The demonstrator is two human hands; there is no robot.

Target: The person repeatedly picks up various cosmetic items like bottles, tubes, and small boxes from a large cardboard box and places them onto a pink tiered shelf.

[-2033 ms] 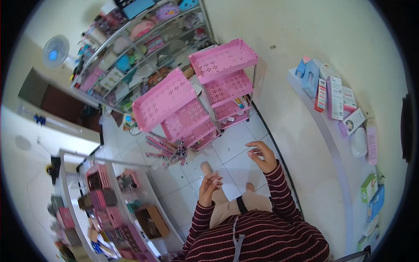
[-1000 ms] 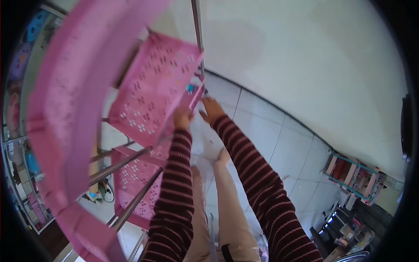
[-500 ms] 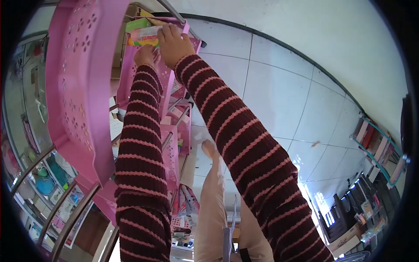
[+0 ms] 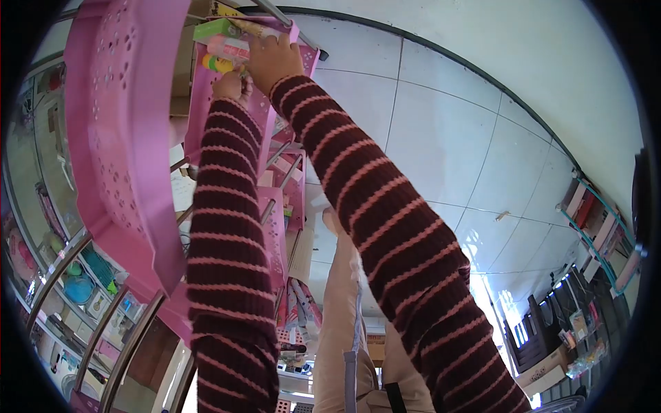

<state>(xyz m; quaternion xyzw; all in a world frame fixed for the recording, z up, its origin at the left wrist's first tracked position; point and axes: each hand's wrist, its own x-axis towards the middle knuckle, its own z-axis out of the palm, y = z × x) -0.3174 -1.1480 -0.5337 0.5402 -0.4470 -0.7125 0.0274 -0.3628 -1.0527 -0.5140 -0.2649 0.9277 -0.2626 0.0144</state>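
Both my hands are inside a pink plastic basket [image 4: 198,113] on a rack, near its far end. My left hand [image 4: 230,87] is closed, its fingertips beside the end of a yellow container with an orange cap [image 4: 218,63]. My right hand [image 4: 274,62] lies just right of it, fingers bent down; whatever is under them is hidden. A clear pink-and-white packaged bottle [image 4: 227,48] lies beyond the yellow container. Behind that sits a green box [image 4: 215,30], and a tan pointed packet [image 4: 253,27] leans at the basket's far end.
A larger pink basket [image 4: 131,138] with flower-shaped holes rises close on the left. Lower pink baskets [image 4: 272,237] and metal rods [image 4: 127,337] are below. Glass shelves of goods [image 4: 76,289] stand at left. White floor tiles [image 4: 441,138] lie at right, with a small rack [image 4: 599,227] beyond.
My hands have shifted slightly on the basket's contents. The yellow container's capped end shows more clearly and is tilted. The whole view has moved a little.
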